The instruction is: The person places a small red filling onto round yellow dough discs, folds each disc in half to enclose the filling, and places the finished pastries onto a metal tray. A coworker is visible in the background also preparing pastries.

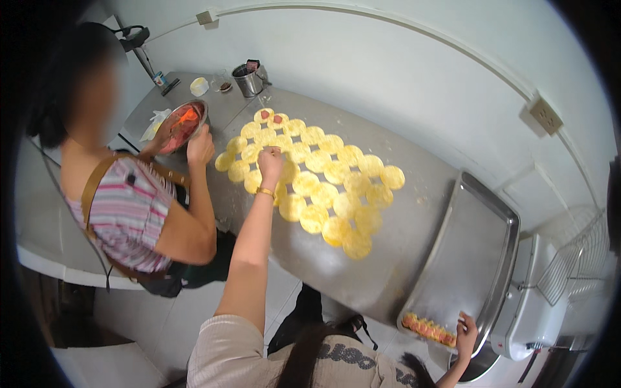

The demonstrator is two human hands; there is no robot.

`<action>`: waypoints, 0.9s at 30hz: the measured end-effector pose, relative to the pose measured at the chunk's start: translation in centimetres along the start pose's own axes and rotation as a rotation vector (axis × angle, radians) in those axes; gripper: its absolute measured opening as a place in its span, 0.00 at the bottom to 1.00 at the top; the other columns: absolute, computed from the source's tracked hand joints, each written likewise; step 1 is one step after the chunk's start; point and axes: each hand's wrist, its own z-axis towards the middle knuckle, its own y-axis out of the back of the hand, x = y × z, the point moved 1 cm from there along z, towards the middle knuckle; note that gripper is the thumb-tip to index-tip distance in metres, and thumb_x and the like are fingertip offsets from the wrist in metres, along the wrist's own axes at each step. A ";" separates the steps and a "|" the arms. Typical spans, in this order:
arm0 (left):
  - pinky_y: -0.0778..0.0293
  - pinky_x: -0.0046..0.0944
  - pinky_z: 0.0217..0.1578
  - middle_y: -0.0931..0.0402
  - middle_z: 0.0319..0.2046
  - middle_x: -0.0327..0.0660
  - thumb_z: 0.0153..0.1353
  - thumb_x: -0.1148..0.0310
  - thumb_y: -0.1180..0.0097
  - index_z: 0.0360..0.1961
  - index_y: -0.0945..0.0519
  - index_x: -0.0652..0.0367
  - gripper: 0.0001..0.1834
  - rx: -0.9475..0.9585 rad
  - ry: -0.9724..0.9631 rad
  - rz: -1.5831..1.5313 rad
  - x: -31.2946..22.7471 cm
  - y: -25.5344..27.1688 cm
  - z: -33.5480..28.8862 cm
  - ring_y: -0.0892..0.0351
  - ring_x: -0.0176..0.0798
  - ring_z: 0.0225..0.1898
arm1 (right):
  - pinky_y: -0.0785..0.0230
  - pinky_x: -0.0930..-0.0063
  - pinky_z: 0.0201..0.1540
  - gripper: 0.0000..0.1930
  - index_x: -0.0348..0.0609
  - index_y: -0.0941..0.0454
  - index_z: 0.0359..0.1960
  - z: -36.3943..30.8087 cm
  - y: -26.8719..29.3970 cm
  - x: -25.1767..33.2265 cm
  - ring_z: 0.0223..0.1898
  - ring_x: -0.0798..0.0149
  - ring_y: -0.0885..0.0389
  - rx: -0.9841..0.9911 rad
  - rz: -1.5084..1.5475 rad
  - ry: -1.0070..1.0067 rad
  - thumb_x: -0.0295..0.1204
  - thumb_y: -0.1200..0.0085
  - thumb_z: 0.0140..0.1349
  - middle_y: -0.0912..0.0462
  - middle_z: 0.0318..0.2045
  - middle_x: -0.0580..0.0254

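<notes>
Rows of flat round yellow dough discs (336, 172) lie close together on the steel table. My left hand (271, 163), closed with its fingers curled down, is over the left part of these rows. Whatever its fingers may hold is hidden. Two discs at the far end carry small reddish lumps of filling (277, 119). At the right, my right hand (466, 333) is pinched closed above the near corner of a large metal tray (475, 242). Beside it in the tray lies a row of yellow pieces with reddish filling (428, 329). Anything in that pinch is too small to make out.
On the left a co-worker holds a metal bowl (201, 116) of red filling with an orange spatula (189, 115). A metal pitcher (248, 80) stands against the wall. A white appliance (535, 301) and a wire rack (576, 258) sit beyond the tray.
</notes>
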 end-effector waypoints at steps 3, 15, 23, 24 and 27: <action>0.26 0.47 0.41 0.22 0.36 0.55 0.56 0.71 0.46 0.30 0.16 0.61 0.08 -0.098 -0.021 0.178 3.7 -1.5 8.6 0.22 0.57 0.40 | 0.30 0.75 0.47 0.19 0.35 0.23 0.50 0.3 -3.1 3.2 0.44 0.67 0.22 -0.015 -0.012 -0.064 0.15 0.53 0.55 0.19 0.45 0.58; 0.30 0.44 0.53 0.27 0.51 0.48 0.50 0.64 0.36 0.38 0.16 0.57 0.14 0.173 0.165 0.659 11.0 -5.9 23.9 0.30 0.49 0.56 | 0.29 0.70 0.52 0.15 0.34 0.25 0.52 1.9 -7.5 12.4 0.52 0.62 0.24 0.240 -0.281 -0.204 0.23 0.49 0.64 0.22 0.52 0.54; 0.21 0.44 0.43 0.24 0.44 0.50 0.58 0.62 0.47 0.42 0.23 0.64 0.17 0.326 0.426 -0.187 15.8 -8.0 29.2 0.22 0.49 0.45 | 0.30 0.74 0.48 0.13 0.34 0.22 0.48 5.3 -10.6 15.1 0.47 0.65 0.22 0.243 -0.182 -0.012 0.22 0.49 0.62 0.19 0.48 0.52; 0.21 0.44 0.44 0.24 0.44 0.49 0.59 0.63 0.50 0.44 0.25 0.65 0.17 0.285 0.493 -0.411 15.9 -8.3 29.2 0.21 0.48 0.44 | 0.30 0.75 0.48 0.13 0.35 0.21 0.48 5.4 -10.9 15.1 0.47 0.66 0.22 0.241 -0.183 -0.008 0.22 0.49 0.62 0.18 0.47 0.52; 0.21 0.45 0.47 0.25 0.45 0.47 0.64 0.66 0.57 0.50 0.30 0.66 0.17 0.236 0.710 -0.908 14.9 -8.2 27.5 0.21 0.49 0.43 | 0.30 0.78 0.46 0.14 0.37 0.22 0.49 5.8 -11.8 15.2 0.45 0.69 0.23 0.247 -0.312 -0.082 0.22 0.48 0.61 0.18 0.47 0.51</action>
